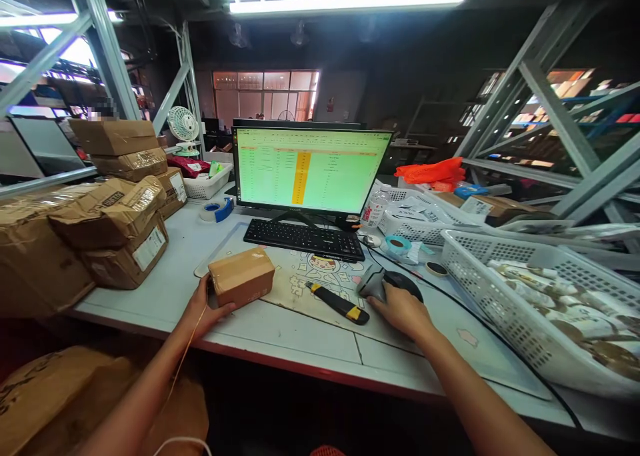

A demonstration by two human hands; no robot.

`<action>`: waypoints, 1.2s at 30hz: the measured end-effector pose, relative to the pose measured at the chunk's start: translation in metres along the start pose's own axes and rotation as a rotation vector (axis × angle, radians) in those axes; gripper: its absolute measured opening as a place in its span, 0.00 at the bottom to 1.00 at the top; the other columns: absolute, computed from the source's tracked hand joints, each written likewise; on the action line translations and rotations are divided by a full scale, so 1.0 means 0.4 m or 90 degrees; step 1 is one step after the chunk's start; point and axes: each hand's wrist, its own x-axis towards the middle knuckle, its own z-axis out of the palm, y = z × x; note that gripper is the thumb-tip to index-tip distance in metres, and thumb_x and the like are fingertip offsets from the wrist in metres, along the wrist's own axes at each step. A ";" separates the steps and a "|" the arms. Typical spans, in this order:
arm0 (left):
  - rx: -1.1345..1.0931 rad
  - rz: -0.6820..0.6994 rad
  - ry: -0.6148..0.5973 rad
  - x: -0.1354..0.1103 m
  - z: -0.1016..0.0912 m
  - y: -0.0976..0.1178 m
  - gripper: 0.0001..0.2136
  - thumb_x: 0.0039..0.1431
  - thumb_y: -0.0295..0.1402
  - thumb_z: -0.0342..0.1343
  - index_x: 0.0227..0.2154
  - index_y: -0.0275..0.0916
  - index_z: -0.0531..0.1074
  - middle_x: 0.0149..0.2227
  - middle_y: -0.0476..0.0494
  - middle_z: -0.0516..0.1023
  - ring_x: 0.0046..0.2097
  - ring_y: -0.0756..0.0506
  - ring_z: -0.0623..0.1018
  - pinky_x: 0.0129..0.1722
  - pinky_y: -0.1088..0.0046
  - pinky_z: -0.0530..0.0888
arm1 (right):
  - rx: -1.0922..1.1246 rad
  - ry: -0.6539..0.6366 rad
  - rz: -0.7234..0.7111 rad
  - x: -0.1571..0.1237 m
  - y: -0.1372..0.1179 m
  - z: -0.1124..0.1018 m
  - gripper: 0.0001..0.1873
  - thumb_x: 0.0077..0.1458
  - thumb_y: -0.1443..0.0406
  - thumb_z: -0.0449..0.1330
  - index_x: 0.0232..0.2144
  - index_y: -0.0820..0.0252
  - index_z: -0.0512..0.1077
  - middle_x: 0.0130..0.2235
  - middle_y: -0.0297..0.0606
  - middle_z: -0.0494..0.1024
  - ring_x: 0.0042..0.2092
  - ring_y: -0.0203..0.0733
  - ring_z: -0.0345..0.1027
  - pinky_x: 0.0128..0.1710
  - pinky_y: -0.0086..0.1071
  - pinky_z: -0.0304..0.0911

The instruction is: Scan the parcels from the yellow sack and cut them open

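My left hand (206, 315) is closed around the near left corner of a small brown cardboard box (243, 279), which sits at the desk's front edge. To the right, my right hand (404, 307) is wrapped around a grey and black barcode scanner (371, 283). The scanner's head points left; its handle is mostly hidden by the hand. Between my hands lies a black and yellow utility knife (340, 304) on the printed desk mat (300, 303). Behind the knife are a black keyboard (305, 239) and a monitor (313, 169) showing a spreadsheet.
Cardboard boxes (125, 249) are stacked at the left. White plastic baskets (500, 309) line the right side, the nearest filled with wrapped items. A black cable (470, 316) crosses the desk's right part. Tape rolls (397, 244) and a water bottle (375, 206) stand near the monitor.
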 end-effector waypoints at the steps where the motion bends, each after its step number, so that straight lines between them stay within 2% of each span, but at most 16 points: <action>1: -0.004 0.000 -0.004 0.000 -0.001 0.004 0.49 0.48 0.49 0.72 0.68 0.38 0.55 0.61 0.27 0.73 0.61 0.28 0.75 0.56 0.49 0.77 | 0.005 0.005 0.000 -0.004 0.000 0.001 0.23 0.69 0.54 0.55 0.55 0.67 0.71 0.53 0.58 0.79 0.54 0.64 0.75 0.47 0.46 0.68; 9: -0.053 -0.070 -0.027 -0.014 -0.009 0.053 0.51 0.47 0.49 0.72 0.69 0.37 0.53 0.64 0.25 0.69 0.63 0.27 0.73 0.50 0.55 0.81 | 0.028 0.026 -0.009 -0.024 -0.007 0.011 0.22 0.68 0.53 0.53 0.53 0.64 0.73 0.49 0.56 0.81 0.51 0.64 0.76 0.44 0.45 0.67; 13: -0.058 -0.062 -0.033 -0.016 -0.012 0.062 0.51 0.47 0.48 0.72 0.69 0.36 0.53 0.65 0.25 0.69 0.64 0.28 0.72 0.50 0.57 0.81 | 0.032 0.041 -0.014 -0.021 0.003 0.026 0.25 0.68 0.52 0.53 0.55 0.65 0.72 0.51 0.57 0.80 0.52 0.65 0.76 0.44 0.45 0.68; 16: -0.058 -0.065 -0.030 -0.015 -0.012 0.064 0.50 0.47 0.47 0.72 0.69 0.36 0.54 0.65 0.24 0.69 0.64 0.27 0.72 0.51 0.54 0.80 | 0.038 0.031 -0.021 -0.011 0.017 0.006 0.30 0.67 0.47 0.53 0.55 0.66 0.74 0.52 0.59 0.80 0.52 0.66 0.76 0.45 0.46 0.68; 19: -0.049 -0.074 -0.029 -0.015 -0.012 0.069 0.50 0.47 0.47 0.72 0.68 0.37 0.54 0.65 0.24 0.69 0.64 0.27 0.72 0.55 0.50 0.78 | 0.052 0.074 -0.016 0.009 0.021 -0.044 0.34 0.67 0.44 0.50 0.54 0.67 0.75 0.52 0.59 0.80 0.52 0.66 0.75 0.45 0.46 0.68; 23: -0.026 -0.074 -0.023 -0.012 -0.012 0.069 0.49 0.47 0.47 0.71 0.68 0.36 0.53 0.65 0.26 0.69 0.66 0.29 0.71 0.64 0.49 0.69 | 0.054 0.145 -0.038 0.043 -0.014 -0.096 0.33 0.68 0.47 0.51 0.59 0.67 0.73 0.51 0.58 0.81 0.55 0.64 0.74 0.47 0.45 0.68; 26: -0.026 -0.054 -0.024 -0.008 -0.009 0.053 0.50 0.46 0.48 0.70 0.68 0.36 0.53 0.65 0.27 0.69 0.66 0.30 0.70 0.66 0.50 0.67 | 0.063 0.164 -0.069 0.064 -0.043 -0.088 0.31 0.68 0.49 0.52 0.60 0.66 0.73 0.52 0.55 0.81 0.54 0.62 0.75 0.48 0.45 0.69; 28: -0.030 -0.042 -0.020 -0.005 -0.005 0.037 0.50 0.45 0.49 0.70 0.68 0.36 0.53 0.65 0.27 0.70 0.66 0.30 0.70 0.65 0.50 0.67 | 0.074 0.192 -0.082 0.080 -0.037 -0.066 0.29 0.68 0.50 0.51 0.58 0.64 0.75 0.52 0.52 0.81 0.53 0.60 0.75 0.48 0.45 0.69; 31: -0.031 -0.035 -0.021 0.000 0.004 0.013 0.51 0.45 0.50 0.70 0.68 0.36 0.52 0.64 0.27 0.70 0.66 0.30 0.70 0.65 0.51 0.67 | 0.107 0.263 -0.080 0.118 0.033 -0.020 0.30 0.67 0.50 0.49 0.56 0.62 0.76 0.52 0.51 0.81 0.52 0.59 0.76 0.49 0.46 0.71; 36: -0.036 -0.039 -0.004 0.004 0.017 -0.009 0.52 0.45 0.50 0.71 0.69 0.38 0.53 0.64 0.28 0.70 0.65 0.29 0.71 0.63 0.50 0.68 | 0.171 0.430 -0.087 0.197 0.244 0.084 0.32 0.61 0.46 0.49 0.50 0.60 0.79 0.51 0.57 0.79 0.54 0.68 0.74 0.53 0.56 0.70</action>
